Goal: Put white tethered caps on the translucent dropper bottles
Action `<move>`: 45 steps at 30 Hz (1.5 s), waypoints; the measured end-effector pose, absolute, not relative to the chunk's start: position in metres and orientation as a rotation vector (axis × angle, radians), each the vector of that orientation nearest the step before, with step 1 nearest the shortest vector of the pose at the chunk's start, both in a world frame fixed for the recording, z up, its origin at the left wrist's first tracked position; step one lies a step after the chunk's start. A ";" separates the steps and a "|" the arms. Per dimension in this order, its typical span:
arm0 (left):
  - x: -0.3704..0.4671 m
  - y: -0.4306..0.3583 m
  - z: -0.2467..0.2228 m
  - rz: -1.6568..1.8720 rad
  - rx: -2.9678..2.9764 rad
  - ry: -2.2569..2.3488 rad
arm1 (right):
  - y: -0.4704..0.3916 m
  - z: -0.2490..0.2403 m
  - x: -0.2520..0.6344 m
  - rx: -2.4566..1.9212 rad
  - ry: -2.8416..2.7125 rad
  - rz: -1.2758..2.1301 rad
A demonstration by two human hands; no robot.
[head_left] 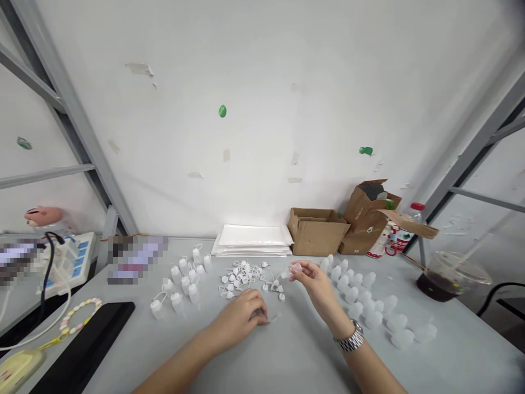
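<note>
My right hand [311, 280] pinches a small translucent bottle [287, 272] between thumb and fingers, above the table and tilted to the left. Lower and to the left, my left hand [246, 313] is curled close to the tabletop. A thin pale loop [275, 317] sticks out from its fingertips, like those on the loose caps; the rest of that piece is mostly hidden. Beyond both hands lies a loose pile of white caps with loops [244, 273]. Several capped bottles [185, 284] stand in a group at the left. Uncapped translucent bottles [365, 301] are spread out at the right.
White padded envelopes [252, 241] lie stacked against the wall beside an open cardboard box [318, 235] and a paper bag [363, 224]. A drink cup [445, 276] stands far right. At the left are a black pad [90, 345], a bead bracelet [80, 314] and a power strip [77, 260].
</note>
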State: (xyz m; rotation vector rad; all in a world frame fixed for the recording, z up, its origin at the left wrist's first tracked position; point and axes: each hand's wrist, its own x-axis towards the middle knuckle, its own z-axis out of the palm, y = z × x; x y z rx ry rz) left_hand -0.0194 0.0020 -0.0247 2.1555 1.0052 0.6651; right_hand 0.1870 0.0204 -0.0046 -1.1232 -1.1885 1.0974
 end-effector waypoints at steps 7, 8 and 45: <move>-0.020 0.010 -0.008 1.156 1.384 1.134 | 0.012 -0.011 0.180 -1.131 -1.090 1.149; -0.021 0.011 -0.007 1.196 1.319 1.137 | 0.011 -0.011 0.178 -1.135 -1.080 1.168; -0.014 0.000 -0.007 1.050 0.801 0.743 | -0.021 -0.028 0.128 -1.199 -1.503 1.090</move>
